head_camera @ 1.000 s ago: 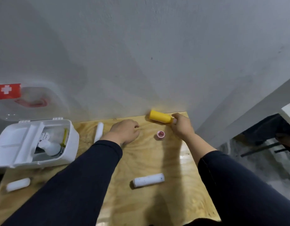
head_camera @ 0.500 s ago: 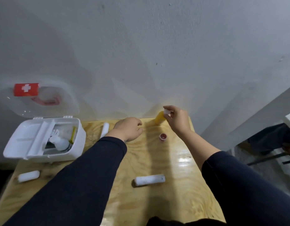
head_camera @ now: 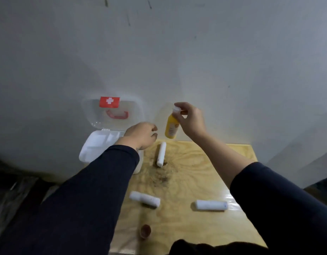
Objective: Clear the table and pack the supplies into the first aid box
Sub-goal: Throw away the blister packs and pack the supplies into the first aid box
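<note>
Wooden table point(head_camera: 205, 173) bears the open first aid box point(head_camera: 96, 144) at its left edge. Three white rolls point(head_camera: 161, 154) lie loose on the tabletop. Right hand point(head_camera: 191, 120) pinches the yellow bottle point(head_camera: 171, 127) by its neck, raised, near-upright. Left hand point(head_camera: 141, 135) hovers beside it, loosely curled, empty.

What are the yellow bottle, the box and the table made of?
Bottle: likely plastic, smooth opaque yellow.
Box: white moulded plastic; lid clear, wall shows through.
Table: plywood, swirling grain, glossy glare suggests varnish.
</note>
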Demonstrator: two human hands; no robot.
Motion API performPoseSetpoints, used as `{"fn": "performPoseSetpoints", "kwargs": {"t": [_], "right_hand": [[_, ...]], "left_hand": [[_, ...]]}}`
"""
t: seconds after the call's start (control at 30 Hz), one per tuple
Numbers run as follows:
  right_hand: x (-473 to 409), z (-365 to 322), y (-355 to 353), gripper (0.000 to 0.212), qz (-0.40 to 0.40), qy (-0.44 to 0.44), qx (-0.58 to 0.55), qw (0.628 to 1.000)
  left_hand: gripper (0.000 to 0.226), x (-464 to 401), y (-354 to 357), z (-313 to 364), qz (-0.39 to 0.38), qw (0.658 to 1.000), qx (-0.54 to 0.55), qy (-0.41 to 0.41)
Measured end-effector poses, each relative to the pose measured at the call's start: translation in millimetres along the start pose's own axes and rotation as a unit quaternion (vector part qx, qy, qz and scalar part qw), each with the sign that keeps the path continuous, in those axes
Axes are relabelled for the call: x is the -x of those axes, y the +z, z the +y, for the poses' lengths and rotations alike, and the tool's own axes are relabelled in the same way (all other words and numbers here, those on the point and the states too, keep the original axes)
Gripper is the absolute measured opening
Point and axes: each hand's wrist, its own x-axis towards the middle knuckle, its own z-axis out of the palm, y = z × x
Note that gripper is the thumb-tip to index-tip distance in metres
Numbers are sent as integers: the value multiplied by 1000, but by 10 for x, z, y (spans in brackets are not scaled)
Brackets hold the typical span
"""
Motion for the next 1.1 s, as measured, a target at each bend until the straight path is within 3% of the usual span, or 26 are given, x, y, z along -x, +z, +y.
{"fn": "performPoseSetpoints", "kwargs": {"t": [0.2, 0.4, 0.5, 0.57, 0.73, 0.87, 1.1], "right_hand": [[27, -545, 631, 30, -13, 4, -15, 1000], [196, -654, 1110, 32, -38, 25, 28, 999], [257, -628, 1257, 32, -51, 23, 73, 996], [298, -618, 1339, 32, -60, 30, 102, 993], [349, -704, 1501, 33, -87, -14, 197, 976], [308, -755, 1603, 32, -135, -38, 265, 954], [224, -738, 1630, 32, -140, 33, 217, 965]], "left_hand": [[41, 241, -134, -816, 33, 999, 12, -40], [38, 370, -10, -1367, -16, 999, 12, -49], [45, 406, 79, -1475, -63, 997, 6, -43], [37, 391, 160, -1530, -83, 996, -1, -24], [48, 314, 256, -1583, -102, 994, -31, -3], [44, 219, 267, -1581, -120, 991, -61, -4], [47, 220, 320, -1617, -98, 993, -62, 6]]}}
